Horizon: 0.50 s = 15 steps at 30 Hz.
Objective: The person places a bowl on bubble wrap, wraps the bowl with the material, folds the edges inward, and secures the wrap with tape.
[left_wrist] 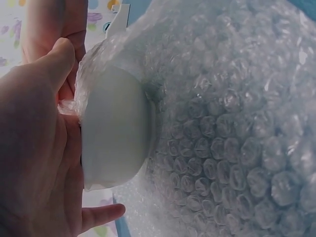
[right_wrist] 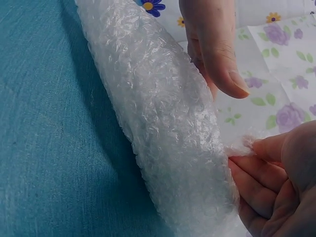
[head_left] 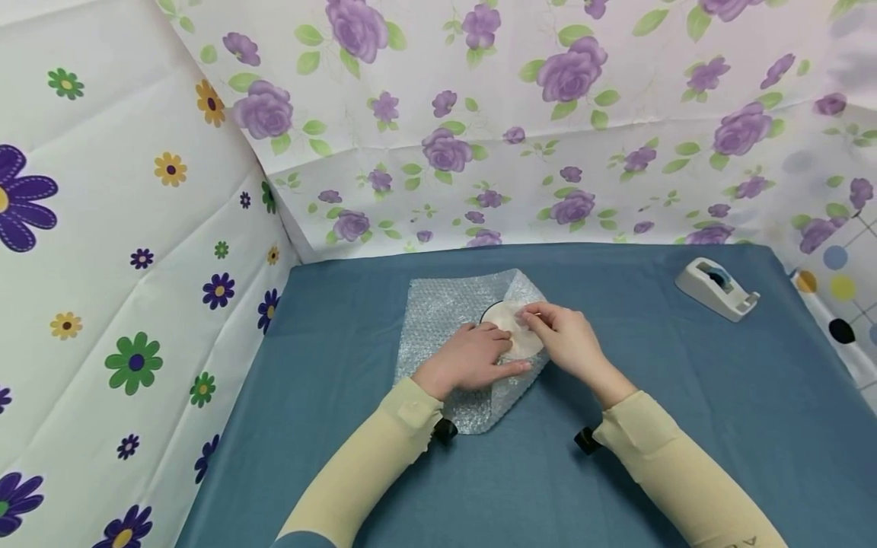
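Observation:
A white bowl point(left_wrist: 116, 133) with a dark rim stands on a sheet of clear bubble wrap point(head_left: 435, 316). The wrap's right side is folded up around the bowl and partly covers its top. Over the bowl's near left side, my left hand point(head_left: 473, 358) rests with its fingers reaching across the opening and the thumb stretched out to the right. My right hand point(head_left: 565, 339) pinches the edge of the folded wrap between thumb and forefinger at the bowl's right. In the right wrist view the raised bubble wrap point(right_wrist: 158, 113) hides the bowl.
A white tape dispenser point(head_left: 715, 289) stands at the back right of the blue-covered table point(head_left: 719, 426). Flowered sheets point(head_left: 425, 114) hang behind the table and at its left. A dark wrist camera point(head_left: 445, 431) sits under the left cuff, close to the wrap's front corner.

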Available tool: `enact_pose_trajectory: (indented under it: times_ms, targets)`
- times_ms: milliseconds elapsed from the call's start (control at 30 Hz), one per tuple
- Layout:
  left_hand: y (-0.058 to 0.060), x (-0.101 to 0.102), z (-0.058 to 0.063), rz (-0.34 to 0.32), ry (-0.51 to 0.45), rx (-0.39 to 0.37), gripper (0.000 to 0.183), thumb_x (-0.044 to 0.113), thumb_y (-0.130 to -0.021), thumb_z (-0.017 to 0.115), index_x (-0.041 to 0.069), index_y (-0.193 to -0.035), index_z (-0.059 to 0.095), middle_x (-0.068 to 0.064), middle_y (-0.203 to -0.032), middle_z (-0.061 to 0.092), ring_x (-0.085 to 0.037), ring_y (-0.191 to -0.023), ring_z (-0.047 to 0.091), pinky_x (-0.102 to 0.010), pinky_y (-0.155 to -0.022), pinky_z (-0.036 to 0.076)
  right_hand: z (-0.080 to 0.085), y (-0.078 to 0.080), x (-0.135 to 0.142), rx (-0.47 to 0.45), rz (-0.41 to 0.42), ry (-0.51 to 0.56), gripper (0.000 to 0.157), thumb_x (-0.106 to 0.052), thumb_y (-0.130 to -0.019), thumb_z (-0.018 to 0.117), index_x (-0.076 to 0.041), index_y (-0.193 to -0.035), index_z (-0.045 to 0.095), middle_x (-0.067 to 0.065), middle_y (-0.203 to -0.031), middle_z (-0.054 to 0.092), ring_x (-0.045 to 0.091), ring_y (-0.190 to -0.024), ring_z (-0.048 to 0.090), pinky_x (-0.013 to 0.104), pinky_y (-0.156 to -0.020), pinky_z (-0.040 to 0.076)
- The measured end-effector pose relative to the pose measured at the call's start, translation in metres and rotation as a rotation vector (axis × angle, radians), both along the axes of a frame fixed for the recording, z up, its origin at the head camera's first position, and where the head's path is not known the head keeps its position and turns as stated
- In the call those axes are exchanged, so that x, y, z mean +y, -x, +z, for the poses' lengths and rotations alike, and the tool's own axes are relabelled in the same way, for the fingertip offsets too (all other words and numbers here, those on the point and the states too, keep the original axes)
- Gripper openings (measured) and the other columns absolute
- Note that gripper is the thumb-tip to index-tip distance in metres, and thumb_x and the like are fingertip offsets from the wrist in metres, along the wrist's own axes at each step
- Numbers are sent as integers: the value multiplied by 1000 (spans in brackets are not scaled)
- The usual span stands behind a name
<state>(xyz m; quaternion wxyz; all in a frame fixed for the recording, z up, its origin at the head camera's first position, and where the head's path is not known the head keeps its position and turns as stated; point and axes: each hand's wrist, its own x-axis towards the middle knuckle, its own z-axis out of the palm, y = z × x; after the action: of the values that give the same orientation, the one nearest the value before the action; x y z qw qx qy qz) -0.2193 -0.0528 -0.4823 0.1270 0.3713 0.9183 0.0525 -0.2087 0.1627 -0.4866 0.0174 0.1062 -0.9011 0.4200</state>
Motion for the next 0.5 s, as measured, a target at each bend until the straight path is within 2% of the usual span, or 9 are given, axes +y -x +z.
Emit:
enact_pose_trajectory:
  times_ms: [267, 500]
  targets:
    - [3, -4, 1, -17, -9, -12, 73, 71, -109, 35, 19, -151, 65, -1, -161, 53, -20, -150, 45, -51, -121, 38, 0, 0, 0, -9, 8, -3, 34, -30, -114, 57, -9, -134, 74, 8, -107, 79, 19, -57, 49, 36, -57, 41]
    - [6, -10, -1, -61, -61, 29, 70, 68, -110, 39, 15, -143, 71, -4, -153, 61, -20, -146, 51, -47, -120, 41, 2, -1, -1, -15, 6, -11, 34, -31, -114, 56, -9, -134, 74, 7, -104, 79, 19, -52, 45, 35, -54, 40]
